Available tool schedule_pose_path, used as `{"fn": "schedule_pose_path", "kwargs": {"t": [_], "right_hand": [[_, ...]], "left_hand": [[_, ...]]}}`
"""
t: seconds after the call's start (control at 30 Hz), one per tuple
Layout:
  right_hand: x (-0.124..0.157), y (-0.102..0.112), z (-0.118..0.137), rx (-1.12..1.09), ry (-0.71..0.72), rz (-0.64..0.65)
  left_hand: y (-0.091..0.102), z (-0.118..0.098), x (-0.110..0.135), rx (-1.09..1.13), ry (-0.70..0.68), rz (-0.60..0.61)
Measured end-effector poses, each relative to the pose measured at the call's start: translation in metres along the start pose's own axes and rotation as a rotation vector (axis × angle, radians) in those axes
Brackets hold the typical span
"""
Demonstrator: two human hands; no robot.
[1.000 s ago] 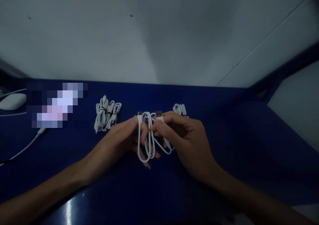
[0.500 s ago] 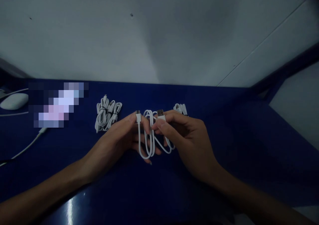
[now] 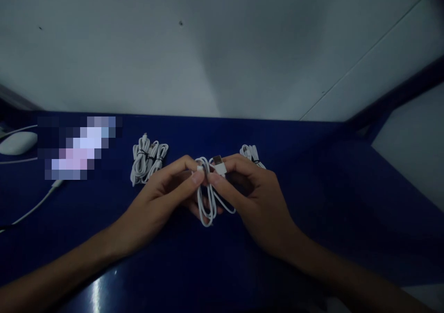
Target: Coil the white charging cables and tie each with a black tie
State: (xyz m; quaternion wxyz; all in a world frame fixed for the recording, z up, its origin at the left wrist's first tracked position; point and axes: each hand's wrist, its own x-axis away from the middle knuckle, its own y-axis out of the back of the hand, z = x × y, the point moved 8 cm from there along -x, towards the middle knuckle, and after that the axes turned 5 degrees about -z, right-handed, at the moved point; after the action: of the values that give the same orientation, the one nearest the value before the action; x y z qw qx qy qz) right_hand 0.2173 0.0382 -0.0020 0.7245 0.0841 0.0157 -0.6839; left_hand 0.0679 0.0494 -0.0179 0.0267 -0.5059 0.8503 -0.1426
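Observation:
Between my two hands, above the blue table, is a white USB cable (image 3: 209, 206) gathered in loops. My left hand (image 3: 169, 183) pinches its left side near the small connector, thumb on top. On the other side my right hand (image 3: 255, 188) grips the loops by thumb and forefinger. The USB-A plug (image 3: 218, 164) sticks up beside the right forefinger, its metal end showing. Some fingers of both hands are hidden behind the loops.
Bundled white cables (image 3: 147, 160) with black ties lie behind my left hand. Another tied bundle (image 3: 252, 153) lies behind my right. At the far left are a white mouse-shaped object (image 3: 19, 143), a blurred-out patch and a white lead (image 3: 34, 207). A pale wall (image 3: 156, 63) rises behind the blue table (image 3: 194, 276).
My left thumb has come over onto the small connector and the loops, closing the pinch. The loops are drawn tighter together, and the USB-A plug has tilted left.

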Motion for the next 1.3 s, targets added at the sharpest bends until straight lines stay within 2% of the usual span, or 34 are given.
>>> {"fn": "schedule_pose_path", "kwargs": {"t": [0.13, 0.4, 0.83, 1.0, 1.3], "right_hand": [[0.001, 0.001, 0.003, 0.106, 0.039, -0.019], [0.003, -0.005, 0.012, 0.200, 0.127, 0.019], [-0.001, -0.007, -0.004, -0.104, -0.089, 0.140], [0.000, -0.012, -0.006, -0.163, -0.109, 0.181], [0.000, -0.012, -0.006, -0.132, -0.102, 0.184]], "left_hand": [[0.000, -0.006, 0.002, -0.080, -0.059, -0.015], [0.010, -0.012, 0.004, -0.228, -0.163, -0.141], [0.016, -0.021, 0.006, -0.270, -0.212, -0.248], [0.017, -0.022, 0.007, -0.280, -0.218, -0.256], [0.015, -0.019, 0.003, -0.239, -0.166, -0.232]]}}
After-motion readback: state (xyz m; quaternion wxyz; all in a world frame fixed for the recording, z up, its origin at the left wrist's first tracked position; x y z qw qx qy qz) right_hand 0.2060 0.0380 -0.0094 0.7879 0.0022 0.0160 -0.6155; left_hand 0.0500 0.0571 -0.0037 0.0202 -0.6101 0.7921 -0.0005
